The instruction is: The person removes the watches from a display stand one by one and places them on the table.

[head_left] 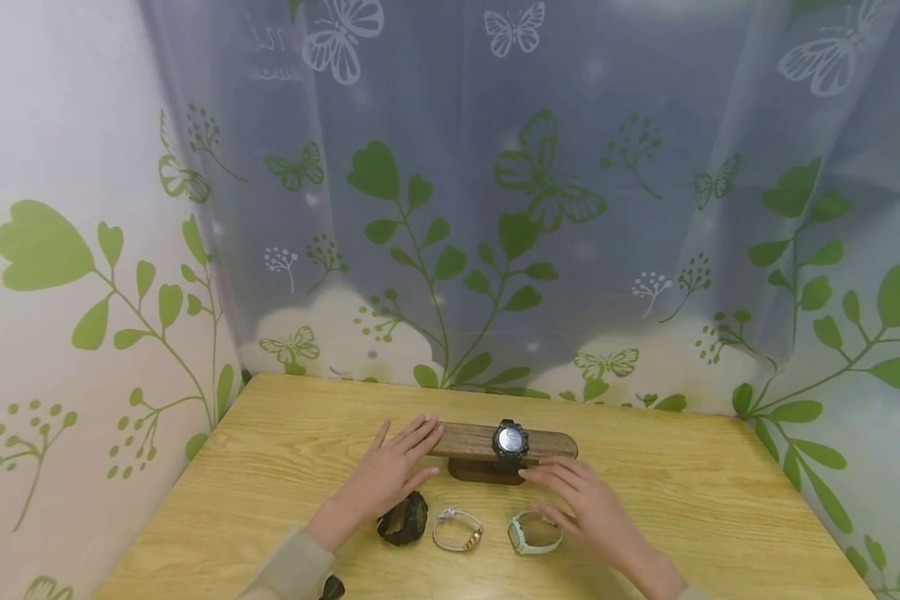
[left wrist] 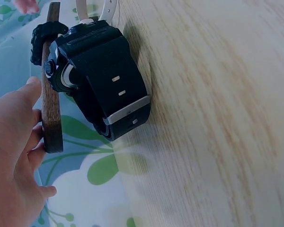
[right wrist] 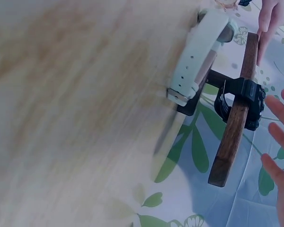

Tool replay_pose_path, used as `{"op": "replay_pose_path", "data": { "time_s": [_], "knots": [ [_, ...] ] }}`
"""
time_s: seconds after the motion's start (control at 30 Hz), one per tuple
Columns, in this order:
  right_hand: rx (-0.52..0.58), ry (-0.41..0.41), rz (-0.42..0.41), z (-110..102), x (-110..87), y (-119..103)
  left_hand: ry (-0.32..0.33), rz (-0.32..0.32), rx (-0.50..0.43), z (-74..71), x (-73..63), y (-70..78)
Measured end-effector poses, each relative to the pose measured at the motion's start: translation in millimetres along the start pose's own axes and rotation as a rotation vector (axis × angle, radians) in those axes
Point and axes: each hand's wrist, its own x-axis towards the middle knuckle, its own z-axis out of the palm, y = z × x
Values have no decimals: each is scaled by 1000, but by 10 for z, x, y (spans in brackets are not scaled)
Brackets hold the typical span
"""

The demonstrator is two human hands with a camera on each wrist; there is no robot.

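A dark wooden watch stand (head_left: 468, 442) with a rounded bar stands on the table. Strapped round its bar is a black digital watch (head_left: 511, 438). My left hand (head_left: 390, 467) rests on the bar's left end with its fingers stretched out. Near the bar's right part my right hand (head_left: 581, 504) hovers with loose, spread fingers and holds nothing. In the right wrist view its fingers (right wrist: 279, 132) show apart from the black watch. In front of the stand lie a second black watch (head_left: 403, 518), a pale bracelet with gold beads (head_left: 457, 531) and a mint-green watch (head_left: 534, 533).
The light wooden table (head_left: 690, 475) reaches back to a curtain (head_left: 450, 250) printed with leaves and butterflies. A similar white panel (head_left: 67, 350) hangs along the left side. A small black object (head_left: 333, 587) shows beside the left sleeve at the front.
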Motion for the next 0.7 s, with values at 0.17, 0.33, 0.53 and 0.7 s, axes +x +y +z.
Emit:
{"op": "replay_pose_path", "data": {
  "time_s": [0.17, 0.33, 0.53, 0.7],
  "knots": [
    [-10, 50, 0, -5, 86, 37, 9, 5, 4, -3, 0, 5],
    [-39, 91, 8, 19, 202, 105, 21, 11, 6, -2, 0, 0],
    [-77, 1, 104, 58, 312, 199, 18, 9, 12, 1, 4, -2],
    [-61, -119, 185, 131, 379, 273, 10, 2, 12, -8, -2, 2]
  ]
}}
